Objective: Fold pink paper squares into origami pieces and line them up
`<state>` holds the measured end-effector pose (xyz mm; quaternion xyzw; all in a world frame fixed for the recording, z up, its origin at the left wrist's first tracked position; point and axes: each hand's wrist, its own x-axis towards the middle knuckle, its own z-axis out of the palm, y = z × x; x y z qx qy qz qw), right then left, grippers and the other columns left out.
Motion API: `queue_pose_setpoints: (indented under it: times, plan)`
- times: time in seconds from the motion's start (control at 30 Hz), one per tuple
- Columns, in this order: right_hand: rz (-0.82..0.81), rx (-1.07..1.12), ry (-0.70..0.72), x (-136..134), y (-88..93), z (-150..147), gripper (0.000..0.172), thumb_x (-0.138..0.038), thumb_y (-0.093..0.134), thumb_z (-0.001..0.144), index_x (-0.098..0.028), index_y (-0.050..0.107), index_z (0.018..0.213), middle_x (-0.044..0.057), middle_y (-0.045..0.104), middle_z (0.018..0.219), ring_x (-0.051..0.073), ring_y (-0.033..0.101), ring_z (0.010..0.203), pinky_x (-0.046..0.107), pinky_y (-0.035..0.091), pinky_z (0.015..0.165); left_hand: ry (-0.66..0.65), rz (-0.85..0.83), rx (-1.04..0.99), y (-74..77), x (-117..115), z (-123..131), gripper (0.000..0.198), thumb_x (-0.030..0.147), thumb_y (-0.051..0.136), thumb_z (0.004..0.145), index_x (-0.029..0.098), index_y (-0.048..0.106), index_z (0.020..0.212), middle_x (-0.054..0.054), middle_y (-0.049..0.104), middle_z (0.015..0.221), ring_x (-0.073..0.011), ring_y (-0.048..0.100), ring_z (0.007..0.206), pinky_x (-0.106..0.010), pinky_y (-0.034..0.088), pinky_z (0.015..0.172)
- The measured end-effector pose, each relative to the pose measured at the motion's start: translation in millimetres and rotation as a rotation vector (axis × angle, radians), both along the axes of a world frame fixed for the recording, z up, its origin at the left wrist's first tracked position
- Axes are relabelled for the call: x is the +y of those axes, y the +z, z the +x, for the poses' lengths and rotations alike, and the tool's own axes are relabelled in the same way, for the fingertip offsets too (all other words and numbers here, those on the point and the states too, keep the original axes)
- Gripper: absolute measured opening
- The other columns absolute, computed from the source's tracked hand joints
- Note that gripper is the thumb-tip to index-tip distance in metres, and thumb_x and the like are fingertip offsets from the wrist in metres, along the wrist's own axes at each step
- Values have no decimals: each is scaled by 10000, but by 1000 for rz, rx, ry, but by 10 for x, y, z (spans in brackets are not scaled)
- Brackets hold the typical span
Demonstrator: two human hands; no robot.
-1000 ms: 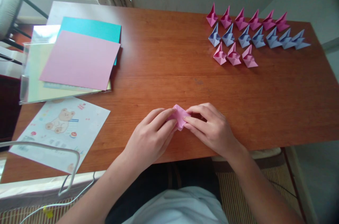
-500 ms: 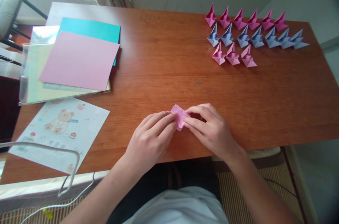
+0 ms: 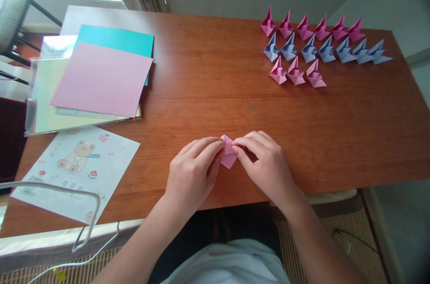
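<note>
Between my two hands, near the front edge of the wooden table, is a small folded piece of pink origami paper (image 3: 229, 159). My left hand (image 3: 195, 163) pinches its left side between thumb and fingers. On the other side my right hand (image 3: 265, 158) grips the right edge with thumb and forefinger. Fingertips cover part of both side corners, while the top and bottom points show. At the back right stand rows of finished origami pieces: dark pink ones (image 3: 304, 29), blue ones (image 3: 309, 49) and three light pink ones (image 3: 296, 72).
A pink sheet (image 3: 104, 80) and a teal sheet (image 3: 117, 37) lie on a clear plastic packet (image 3: 43, 109) at the left. Nearer me lies a bear-printed sheet (image 3: 114, 154), with a bent white metal rod (image 3: 67, 189) over its corner. The table (image 3: 201, 73) ends close to my body.
My fingers have shifted on the pink paper, both hands now pinching it with thumb and finger closer to its upper half. More of its lower point shows.
</note>
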<state>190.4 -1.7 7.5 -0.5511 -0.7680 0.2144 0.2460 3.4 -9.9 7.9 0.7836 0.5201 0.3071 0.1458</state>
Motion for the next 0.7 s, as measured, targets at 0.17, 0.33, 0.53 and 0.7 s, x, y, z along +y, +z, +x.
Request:
queue_pose_setpoints:
  times: [0.17, 0.33, 0.53, 0.7]
  plan:
    - [-34, -11, -55, 32, 14, -50, 148, -219, 609, 981, -216, 676, 849, 33, 679, 808, 197, 590, 798, 342, 466, 754, 73, -37, -14, -15, 16, 35, 165, 199, 584, 992, 209, 710, 1097, -41, 798, 1048, -176, 750, 915, -277, 577, 808]
    - [-57, 12, -60, 38, 31, -58, 120, -214, 640, 959, -225, 664, 842, 24, 683, 811, 198, 597, 802, 340, 463, 754, 73, -43, -42, -26, 24, 30, 151, 183, 609, 976, 194, 717, 1082, -33, 798, 1044, -168, 751, 916, -265, 570, 807]
    - [-25, -9, -99, 51, 6, -110, 140, -240, 645, 970, -225, 661, 832, 29, 684, 825, 207, 594, 821, 340, 452, 763, 100, -16, -6, -36, 31, 55, 149, 180, 604, 977, 193, 723, 1065, -35, 803, 1025, -176, 756, 909, -266, 569, 795]
    - [-4, -16, -142, 46, -18, -154, 153, -227, 635, 974, -228, 658, 823, 33, 695, 844, 205, 584, 819, 336, 448, 763, 128, 9, 16, -29, 38, 82, 138, 182, 608, 977, 193, 726, 1047, -37, 805, 1007, -178, 758, 882, -266, 566, 768]
